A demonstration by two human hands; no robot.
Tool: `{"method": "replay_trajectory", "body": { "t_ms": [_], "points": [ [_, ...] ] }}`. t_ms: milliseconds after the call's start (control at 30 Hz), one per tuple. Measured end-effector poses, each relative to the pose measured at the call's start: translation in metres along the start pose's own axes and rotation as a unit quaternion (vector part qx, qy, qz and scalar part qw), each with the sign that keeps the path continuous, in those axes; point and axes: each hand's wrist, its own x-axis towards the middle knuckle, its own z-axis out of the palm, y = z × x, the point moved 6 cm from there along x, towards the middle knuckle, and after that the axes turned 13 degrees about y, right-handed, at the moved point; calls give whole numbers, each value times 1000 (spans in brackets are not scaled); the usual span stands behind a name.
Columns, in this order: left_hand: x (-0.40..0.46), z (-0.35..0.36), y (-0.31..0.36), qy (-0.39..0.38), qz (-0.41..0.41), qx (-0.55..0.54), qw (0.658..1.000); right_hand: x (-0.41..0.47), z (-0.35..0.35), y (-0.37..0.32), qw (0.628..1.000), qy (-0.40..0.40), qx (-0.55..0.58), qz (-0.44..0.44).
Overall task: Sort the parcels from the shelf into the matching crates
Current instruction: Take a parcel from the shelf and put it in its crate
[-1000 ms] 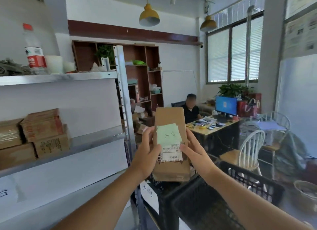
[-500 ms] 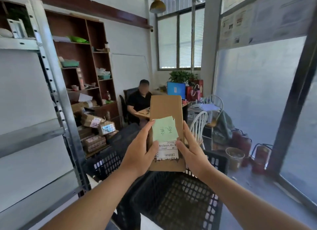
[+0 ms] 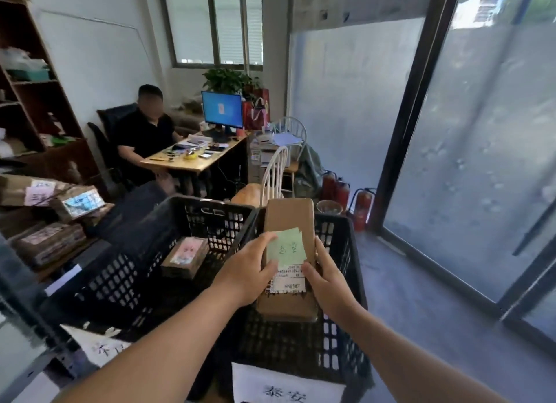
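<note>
- Left hand (image 3: 246,271): fingers curled on the cardboard parcel (image 3: 288,219), left edge.
- Right hand (image 3: 326,282): clamped on its right edge.
- Parcel: held over the right black crate (image 3: 346,282), forearms extended.

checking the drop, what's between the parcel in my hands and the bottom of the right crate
Nothing: in the head view the held parcel hangs over the right crate, whose visible mesh floor below it is bare.

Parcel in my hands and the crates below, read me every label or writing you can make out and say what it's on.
"泰安": white sign on the right crate.
Green note on the parcel: handwritten, unclear.
Shipping label: too small.
Left crate sign: partly hidden.
</note>
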Motion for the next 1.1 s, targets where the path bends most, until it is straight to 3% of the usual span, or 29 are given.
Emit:
{"method": "replay_trajectory", "body": {
  "t_ms": [300,500,800,1100],
  "points": [
    [62,124,-79,-104,-144,148,973,69,57,127,993,13,6,119],
    [88,202,-123,-132,-182,181,957,116,90,198,984,14,11,180],
    [67,263,-157,-120,-114,269,949,126,118,265,972,-2,-15,236],
    [85,255,-151,-172,-36,366,914,131,117,250,964,-10,-130,233]
  ]
}}
